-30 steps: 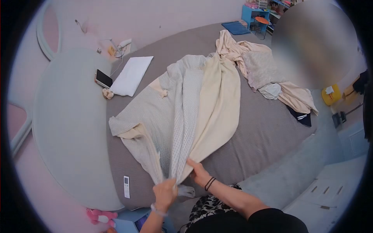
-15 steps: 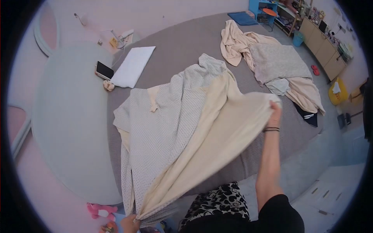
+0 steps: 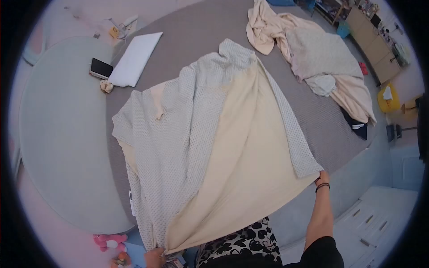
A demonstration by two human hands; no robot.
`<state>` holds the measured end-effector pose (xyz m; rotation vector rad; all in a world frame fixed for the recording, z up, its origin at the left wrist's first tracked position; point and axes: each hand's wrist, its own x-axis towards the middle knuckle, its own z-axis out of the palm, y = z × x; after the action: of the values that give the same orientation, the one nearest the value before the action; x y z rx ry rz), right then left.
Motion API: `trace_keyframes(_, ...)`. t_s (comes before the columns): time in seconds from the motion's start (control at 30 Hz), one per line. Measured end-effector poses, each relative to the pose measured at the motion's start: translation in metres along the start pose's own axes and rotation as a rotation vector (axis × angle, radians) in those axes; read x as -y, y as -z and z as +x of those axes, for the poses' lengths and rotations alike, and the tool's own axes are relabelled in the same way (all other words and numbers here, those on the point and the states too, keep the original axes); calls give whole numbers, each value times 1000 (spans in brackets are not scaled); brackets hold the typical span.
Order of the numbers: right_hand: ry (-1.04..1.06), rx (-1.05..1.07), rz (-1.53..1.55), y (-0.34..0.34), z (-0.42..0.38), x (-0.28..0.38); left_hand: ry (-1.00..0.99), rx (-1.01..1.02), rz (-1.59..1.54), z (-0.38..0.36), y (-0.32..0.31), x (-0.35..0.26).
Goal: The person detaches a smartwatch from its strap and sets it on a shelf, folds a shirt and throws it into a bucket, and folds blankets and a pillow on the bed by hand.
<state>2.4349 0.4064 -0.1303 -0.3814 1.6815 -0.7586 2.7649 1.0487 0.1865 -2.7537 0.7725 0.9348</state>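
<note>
A large blanket, grey and textured on one face and cream on the other, lies across the bed with its near part raised toward me. At the bottom, my left hand is closed on one corner. Out to the right, my right hand grips another corner, with dark bands round the wrist. Between the two hands the cream face is stretched and turned up, and a grey strip is folded over along its right side. A small peach patch of cloth lies on the grey face.
The grey-brown bed has a rounded headboard at left. On it are a white pillow, a black-screened device and a heap of peach and grey bedding. A pink toy sits at lower left.
My right hand has moved down and slightly right with its corner, spreading the cream face wider. My left hand keeps its corner. The view has shifted a little.
</note>
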Motion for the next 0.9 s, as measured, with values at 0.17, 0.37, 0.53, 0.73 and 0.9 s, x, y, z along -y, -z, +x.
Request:
trace_keyframes(0.17,761,-168,-1606,-37,-29,0,74,89,-3,20,-7,-9)
trace_keyframes(0.37,1648,317,-1846,-95,-76,-3,156,180,70,31,-15,-20)
trace_keyframes(0.53,470,19,-851,-10,8,29,213,194,95,29,-25,-5)
trace_keyframes(0.73,1152,-122,-1150,-9,48,32,236,299,167,41,-50,-8)
trace_keyframes(0.9,548,918,-516,-300,-137,-28,293,298,148,41,-74,-2)
